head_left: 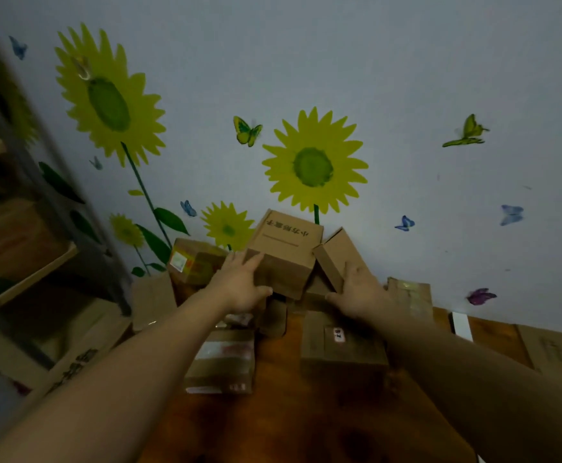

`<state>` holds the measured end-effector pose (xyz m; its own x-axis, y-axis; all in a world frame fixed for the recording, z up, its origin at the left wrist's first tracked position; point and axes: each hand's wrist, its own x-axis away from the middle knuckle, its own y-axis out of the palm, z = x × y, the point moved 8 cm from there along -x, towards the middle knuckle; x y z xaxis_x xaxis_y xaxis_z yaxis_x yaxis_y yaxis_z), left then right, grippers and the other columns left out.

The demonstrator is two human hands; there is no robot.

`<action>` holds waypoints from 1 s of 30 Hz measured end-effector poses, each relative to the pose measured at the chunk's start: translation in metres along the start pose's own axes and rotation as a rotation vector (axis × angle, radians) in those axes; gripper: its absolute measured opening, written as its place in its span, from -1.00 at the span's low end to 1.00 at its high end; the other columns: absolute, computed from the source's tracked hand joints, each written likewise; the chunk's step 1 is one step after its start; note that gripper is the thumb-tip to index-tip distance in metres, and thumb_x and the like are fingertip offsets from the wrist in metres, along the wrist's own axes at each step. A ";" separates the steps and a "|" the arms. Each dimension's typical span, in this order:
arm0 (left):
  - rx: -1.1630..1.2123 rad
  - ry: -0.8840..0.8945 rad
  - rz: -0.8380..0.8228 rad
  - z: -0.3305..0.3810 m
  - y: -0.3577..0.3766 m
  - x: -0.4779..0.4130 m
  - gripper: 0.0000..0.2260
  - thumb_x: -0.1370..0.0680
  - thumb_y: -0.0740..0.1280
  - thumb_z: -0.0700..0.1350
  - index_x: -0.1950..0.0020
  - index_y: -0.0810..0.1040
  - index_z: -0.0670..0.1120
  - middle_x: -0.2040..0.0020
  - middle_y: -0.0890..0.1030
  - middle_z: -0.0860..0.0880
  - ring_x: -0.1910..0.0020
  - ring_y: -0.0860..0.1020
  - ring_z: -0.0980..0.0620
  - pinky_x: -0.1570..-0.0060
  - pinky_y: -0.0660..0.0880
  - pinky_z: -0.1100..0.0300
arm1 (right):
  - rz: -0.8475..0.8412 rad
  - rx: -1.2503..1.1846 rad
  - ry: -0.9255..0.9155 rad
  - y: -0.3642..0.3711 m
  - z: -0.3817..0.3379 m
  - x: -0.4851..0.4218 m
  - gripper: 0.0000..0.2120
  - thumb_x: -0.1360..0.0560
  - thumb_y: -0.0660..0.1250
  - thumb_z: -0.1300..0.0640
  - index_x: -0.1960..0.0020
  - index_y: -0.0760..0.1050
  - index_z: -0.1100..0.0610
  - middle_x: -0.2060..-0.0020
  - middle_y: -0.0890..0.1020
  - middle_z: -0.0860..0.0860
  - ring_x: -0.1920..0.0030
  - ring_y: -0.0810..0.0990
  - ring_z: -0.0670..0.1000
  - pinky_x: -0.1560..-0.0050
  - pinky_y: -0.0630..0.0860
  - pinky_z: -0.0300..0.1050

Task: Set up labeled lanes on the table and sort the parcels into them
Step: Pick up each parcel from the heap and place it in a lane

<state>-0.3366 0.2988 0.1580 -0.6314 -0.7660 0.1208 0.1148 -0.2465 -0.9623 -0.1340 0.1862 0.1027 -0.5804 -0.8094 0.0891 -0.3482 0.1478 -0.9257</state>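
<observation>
Sunflower wall (pixel 406 78); both hands (pixel 239 285) on printed box (pixel 284 253), writing unreadable.

The left hand (pixel 239 285) covers the near left corner of the printed box (pixel 284 255), and the right hand (pixel 359 290) hides the lower end of the tilted box (pixel 334 253). The shelf (pixel 22 275) at left is blurred and cut by the edge. Small labels on the near boxes (pixel 339 352) are unreadable, and the cardboard sheet (pixel 560 352) runs off the right edge.
</observation>
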 end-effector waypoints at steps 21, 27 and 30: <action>-0.212 0.173 -0.086 0.025 0.032 -0.086 -0.33 -0.52 0.11 0.31 -0.54 -0.01 0.10 -0.56 -0.05 -0.04 -0.52 -0.15 -0.09 -0.39 -0.19 -0.24 | 0.274 -0.134 0.077 -0.009 -0.002 -0.019 -0.77 -0.55 0.15 0.02 -0.17 0.25 0.03 0.08 0.57 0.04 0.21 0.51 0.05 0.21 0.46 -0.04; 0.640 0.109 -0.119 0.044 0.003 -0.058 -0.29 -0.53 0.28 0.15 -0.54 -0.03 0.04 -0.43 0.35 -0.01 -0.35 0.36 -0.04 -0.23 0.32 0.15 | 0.505 -0.597 -0.117 -0.071 -0.046 0.050 -0.61 -0.54 0.17 0.00 -0.33 0.17 -0.19 -0.07 0.50 -0.18 -0.02 0.54 -0.06 0.03 0.52 -0.09; 0.903 0.213 -0.146 0.051 -0.017 -0.033 -0.39 -0.54 0.33 -0.02 -0.50 0.11 0.07 -0.28 0.48 0.07 -0.09 0.48 0.14 0.04 0.43 0.30 | 0.517 -0.806 -0.085 -0.085 -0.055 0.085 -0.61 -0.59 0.12 0.01 -0.38 0.20 -0.21 -0.18 0.55 -0.11 -0.10 0.58 -0.07 -0.08 0.58 0.03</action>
<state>-0.2787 0.2983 0.1828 -0.8033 -0.5883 0.0927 0.5185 -0.7674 -0.3771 -0.1937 0.1363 0.2091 -0.7599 -0.5682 -0.3157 -0.4839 0.8188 -0.3089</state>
